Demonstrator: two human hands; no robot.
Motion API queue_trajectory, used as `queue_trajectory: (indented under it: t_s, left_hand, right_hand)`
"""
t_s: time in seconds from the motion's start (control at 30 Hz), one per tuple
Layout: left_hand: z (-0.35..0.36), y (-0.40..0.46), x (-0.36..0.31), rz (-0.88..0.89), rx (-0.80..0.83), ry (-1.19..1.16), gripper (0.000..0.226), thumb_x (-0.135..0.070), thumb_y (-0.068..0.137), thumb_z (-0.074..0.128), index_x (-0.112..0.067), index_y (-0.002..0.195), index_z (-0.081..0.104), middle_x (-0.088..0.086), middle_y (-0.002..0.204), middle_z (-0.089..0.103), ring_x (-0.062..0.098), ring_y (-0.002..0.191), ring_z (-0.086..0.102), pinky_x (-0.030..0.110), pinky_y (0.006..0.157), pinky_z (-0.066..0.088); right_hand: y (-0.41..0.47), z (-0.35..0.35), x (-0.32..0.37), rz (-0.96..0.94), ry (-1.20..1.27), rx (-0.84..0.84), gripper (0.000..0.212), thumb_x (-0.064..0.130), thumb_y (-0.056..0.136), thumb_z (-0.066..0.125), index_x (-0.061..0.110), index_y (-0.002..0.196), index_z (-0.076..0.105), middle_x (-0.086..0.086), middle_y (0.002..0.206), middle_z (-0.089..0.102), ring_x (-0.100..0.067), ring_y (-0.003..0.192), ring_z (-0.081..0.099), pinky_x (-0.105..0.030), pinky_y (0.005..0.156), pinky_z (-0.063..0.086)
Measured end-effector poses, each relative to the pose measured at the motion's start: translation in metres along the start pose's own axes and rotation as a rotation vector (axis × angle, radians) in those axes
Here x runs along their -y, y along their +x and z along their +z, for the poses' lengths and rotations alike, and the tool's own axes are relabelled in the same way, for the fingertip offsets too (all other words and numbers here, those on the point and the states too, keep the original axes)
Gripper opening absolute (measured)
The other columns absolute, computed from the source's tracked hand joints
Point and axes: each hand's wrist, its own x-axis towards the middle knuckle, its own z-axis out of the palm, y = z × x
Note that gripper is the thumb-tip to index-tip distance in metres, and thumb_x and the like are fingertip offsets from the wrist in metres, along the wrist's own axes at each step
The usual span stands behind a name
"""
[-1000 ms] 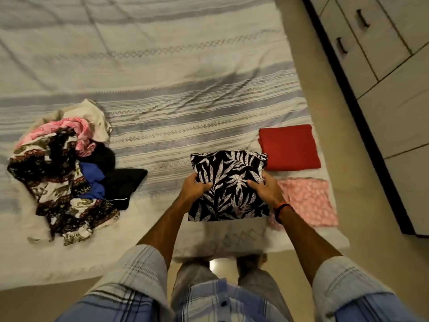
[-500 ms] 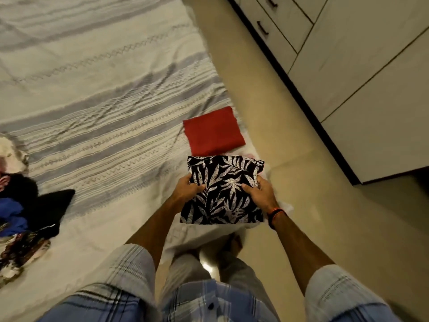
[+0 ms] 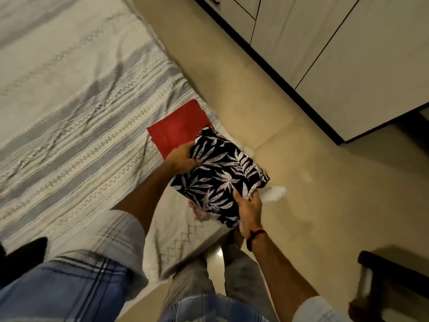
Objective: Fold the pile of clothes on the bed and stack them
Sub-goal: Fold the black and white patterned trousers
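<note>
Shirt [image 3: 220, 180], black leaf print, folded: we grip it at opposite edges, left hand [image 3: 183, 159] and right hand [image 3: 249, 205], keeping the folds flat over the bed [image 3: 69, 112] corner, beside the red cloth [image 3: 178, 129], likely for stacking.

We are seeing the striped bed [image 3: 76, 126] bearing a folded red garment [image 3: 177, 131] near its corner.

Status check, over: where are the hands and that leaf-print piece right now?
Left hand and right hand both grip the folded leaf-print garment. It sits over the pink folded piece, beside the red folded garment. Nothing obstructing.
</note>
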Motion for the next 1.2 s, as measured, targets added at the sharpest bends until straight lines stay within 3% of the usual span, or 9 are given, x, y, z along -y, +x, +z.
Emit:
queue_trajectory:
  t_s: [0.13, 0.2, 0.27, 0.4, 0.5, 0.6, 0.8, 1.0, 1.2]
  left_hand:
    - [0.019, 0.019, 0.028, -0.128, 0.016, 0.478, 0.098, -0.044, 0.083, 0.071, -0.017, 0.155, 0.01, 0.016, 0.159, 0.019, 0.039, 0.143, 0.025, 0.059, 0.116, 0.019]
    - [0.036, 0.017, 0.043, -0.121, 0.033, 0.496, 0.092, -0.037, 0.084, 0.071, -0.017, 0.154, 0.015, 0.016, 0.157, 0.023, 0.039, 0.14, 0.029, 0.057, 0.114, 0.025]
    - [0.051, 0.015, 0.06, -0.107, 0.079, 0.469, 0.083, -0.031, 0.084, 0.07, -0.019, 0.151, 0.023, 0.015, 0.154, 0.031, 0.037, 0.136, 0.036, 0.055, 0.111, 0.034]
    - [0.078, 0.006, 0.083, -0.141, 0.163, 0.424, 0.085, -0.027, 0.085, 0.067, -0.019, 0.155, 0.019, 0.015, 0.16, 0.016, 0.036, 0.144, 0.026, 0.053, 0.114, 0.031]
    - [0.095, 0.001, 0.089, -0.143, 0.162, 0.396, 0.081, -0.028, 0.089, 0.064, -0.022, 0.156, 0.017, 0.014, 0.163, 0.006, 0.035, 0.147, 0.02, 0.051, 0.117, 0.027]
    - [0.107, -0.001, 0.09, -0.14, 0.13, 0.378, 0.082, -0.03, 0.09, 0.065, -0.023, 0.155, 0.017, 0.015, 0.163, -0.002, 0.037, 0.147, 0.018, 0.05, 0.117, 0.029]
    - [0.135, -0.005, 0.092, -0.162, 0.077, 0.355, 0.083, -0.031, 0.089, 0.067, -0.026, 0.155, 0.016, 0.015, 0.161, -0.015, 0.04, 0.146, 0.015, 0.052, 0.117, 0.028]
    - [0.152, 0.006, 0.102, -0.181, 0.068, 0.35, 0.086, -0.03, 0.091, 0.065, -0.026, 0.156, 0.01, 0.014, 0.161, -0.02, 0.037, 0.149, 0.006, 0.05, 0.118, 0.025]
    - [0.149, 0.003, 0.097, -0.223, 0.024, 0.267, 0.081, -0.029, 0.086, 0.07, -0.027, 0.153, 0.025, 0.012, 0.163, -0.011, 0.036, 0.146, 0.022, 0.05, 0.113, 0.035]
  right_hand:
    - [0.006, 0.01, -0.017, 0.22, -0.437, -0.167, 0.067, 0.02, 0.089, 0.071, 0.008, 0.142, 0.031, -0.014, 0.141, 0.051, -0.034, 0.127, 0.051, -0.045, 0.109, 0.041]
    - [0.017, 0.011, -0.017, 0.355, -0.511, -0.103, 0.084, 0.017, 0.089, 0.069, 0.0, 0.149, 0.013, -0.022, 0.147, 0.043, -0.038, 0.132, 0.045, -0.044, 0.112, 0.038]
    - [0.028, 0.015, -0.016, 0.379, -0.671, -0.035, 0.085, 0.013, 0.086, 0.068, -0.004, 0.148, 0.013, -0.022, 0.144, 0.045, -0.037, 0.129, 0.048, -0.04, 0.107, 0.043]
    - [0.042, 0.017, -0.014, 0.073, -1.054, 0.009, 0.068, 0.007, 0.077, 0.068, 0.006, 0.137, 0.037, -0.018, 0.139, 0.046, -0.035, 0.123, 0.051, -0.047, 0.104, 0.047]
    - [0.052, 0.015, -0.003, -0.238, -1.418, 0.174, 0.079, 0.009, 0.081, 0.068, 0.009, 0.149, 0.028, -0.018, 0.158, 0.021, -0.036, 0.143, 0.028, -0.047, 0.117, 0.031]
    - [0.068, 0.015, 0.009, -0.393, -1.637, 0.28, 0.085, 0.005, 0.082, 0.063, 0.013, 0.154, 0.02, -0.015, 0.163, 0.006, -0.036, 0.148, 0.018, -0.047, 0.12, 0.025]
    - [0.099, 0.013, 0.012, -0.419, -1.912, 0.453, 0.093, 0.018, 0.085, 0.067, 0.018, 0.157, 0.008, -0.013, 0.164, -0.007, -0.034, 0.15, 0.01, -0.049, 0.118, 0.026]
    - [0.124, 0.011, 0.005, -0.404, -1.967, 0.519, 0.088, 0.021, 0.088, 0.063, 0.021, 0.158, 0.009, -0.013, 0.164, -0.007, -0.035, 0.149, 0.01, -0.051, 0.116, 0.03]
    - [0.125, 0.01, 0.013, -0.452, -1.955, 0.556, 0.081, 0.023, 0.091, 0.063, 0.016, 0.156, 0.015, -0.016, 0.164, 0.003, -0.039, 0.144, 0.022, -0.05, 0.113, 0.036]
